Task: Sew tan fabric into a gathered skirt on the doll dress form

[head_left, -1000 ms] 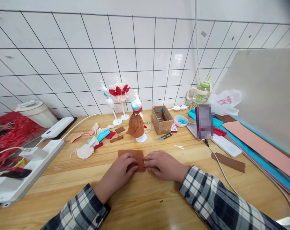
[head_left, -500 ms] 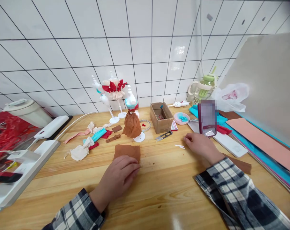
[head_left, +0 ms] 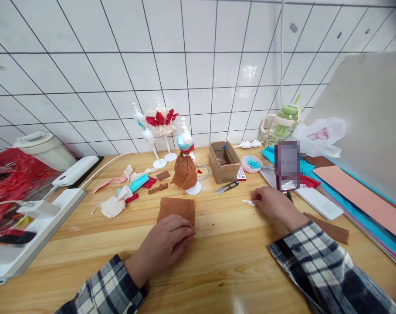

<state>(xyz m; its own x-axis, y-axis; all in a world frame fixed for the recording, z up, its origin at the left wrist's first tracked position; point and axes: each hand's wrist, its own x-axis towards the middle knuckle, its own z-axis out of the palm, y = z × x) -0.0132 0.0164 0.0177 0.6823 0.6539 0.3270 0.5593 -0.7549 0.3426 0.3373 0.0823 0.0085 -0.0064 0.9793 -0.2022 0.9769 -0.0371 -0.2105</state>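
My left hand [head_left: 167, 245] lies on the near edge of a folded piece of brown fabric [head_left: 177, 208] on the wooden table [head_left: 217, 270], fingers curled down on it. My right hand [head_left: 272, 204] is off to the right, fingertips pinched on a small white piece [head_left: 248, 202] lying on the table. Behind the fabric stands a small doll form in a brown dress [head_left: 184, 170] on a white base. Small thread snips [head_left: 226, 187] lie between the dress form and my right hand.
A small cardboard box [head_left: 222, 162], a pink dish [head_left: 252, 164], a propped phone [head_left: 287, 165] and a green bottle [head_left: 281, 124] stand at the back right. Coloured sheets [head_left: 357, 196] lie at the right. Fabric scraps [head_left: 132, 187], a power strip [head_left: 31, 226] and red netting [head_left: 8, 183] fill the left.
My right hand left the brown fabric and moved right to the small white piece near the phone. My left hand stayed on the fabric.
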